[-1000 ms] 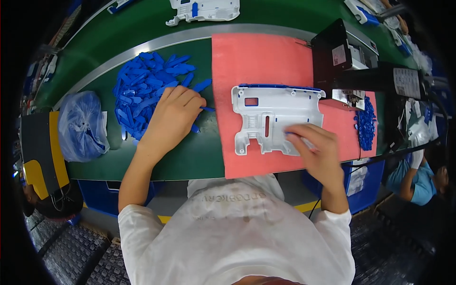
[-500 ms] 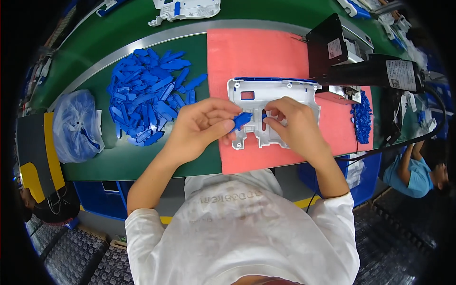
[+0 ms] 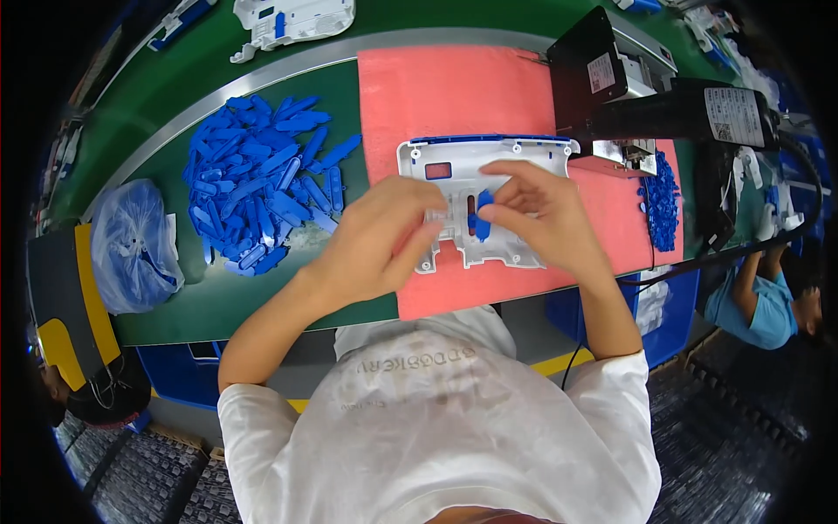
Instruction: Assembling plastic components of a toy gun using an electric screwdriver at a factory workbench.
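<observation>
The blue clip now stands on the white panel, pinched by the right hand; left hand rests loosely open.

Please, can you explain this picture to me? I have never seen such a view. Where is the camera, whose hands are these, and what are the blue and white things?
The camera sits on a person's head and looks down, so the picture bends at its rim. The two arms from below are that person's own. The left hand rests on a white plastic frame that lies on a pink mat. The right hand pinches a small blue plastic piece over a slot in the frame. To the left, on the green surface, lie a pile of blue pieces and a clear plastic bag. A black device stands at the upper right.
</observation>
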A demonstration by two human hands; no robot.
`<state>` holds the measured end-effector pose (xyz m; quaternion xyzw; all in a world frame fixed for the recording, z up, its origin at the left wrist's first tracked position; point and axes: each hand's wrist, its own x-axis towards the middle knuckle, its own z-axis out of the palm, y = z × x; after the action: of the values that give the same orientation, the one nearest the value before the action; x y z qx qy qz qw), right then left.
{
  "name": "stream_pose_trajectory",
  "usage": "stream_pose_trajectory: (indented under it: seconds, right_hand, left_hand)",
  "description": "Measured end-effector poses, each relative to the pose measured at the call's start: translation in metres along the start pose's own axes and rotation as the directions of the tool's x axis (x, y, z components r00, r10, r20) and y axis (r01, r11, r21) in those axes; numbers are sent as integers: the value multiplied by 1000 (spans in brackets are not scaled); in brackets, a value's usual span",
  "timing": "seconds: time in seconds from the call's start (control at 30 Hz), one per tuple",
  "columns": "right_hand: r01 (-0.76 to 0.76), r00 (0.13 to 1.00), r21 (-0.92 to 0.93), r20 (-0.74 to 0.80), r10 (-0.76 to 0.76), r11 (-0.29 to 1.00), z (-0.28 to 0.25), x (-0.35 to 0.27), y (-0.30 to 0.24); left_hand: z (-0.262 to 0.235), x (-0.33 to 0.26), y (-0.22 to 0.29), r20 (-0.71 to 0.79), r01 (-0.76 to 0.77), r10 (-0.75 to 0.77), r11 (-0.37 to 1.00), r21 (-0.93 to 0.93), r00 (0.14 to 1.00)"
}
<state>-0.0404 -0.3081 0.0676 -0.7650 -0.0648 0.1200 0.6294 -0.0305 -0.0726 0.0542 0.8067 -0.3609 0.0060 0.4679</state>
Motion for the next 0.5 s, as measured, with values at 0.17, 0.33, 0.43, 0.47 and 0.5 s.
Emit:
stream_pose_trajectory:
  seconds: [0.17,0.33,0.43,0.47,0.5]
  right_hand:
    - [-59,998,-171,21,63,984,9,-1,21]
    - [-26,999,-213,14,30,977,9,3,22]
    - [-25,999,-217,37,34,976,7,3,21]
    - [-28,999,-229,31,36,973,8,3,21]
    - [-30,999,-239,28,38,970,9,2,20]
  left_hand:
    - [4,-2,-9,332,-347,239,883,316,912]
    - [10,2,-13,417,-369,222,874,316,882]
    - [12,4,-14,421,-375,220,866,331,880]
    - [12,4,-14,423,-377,222,866,328,878]
    - [12,4,-14,416,-369,219,872,323,883]
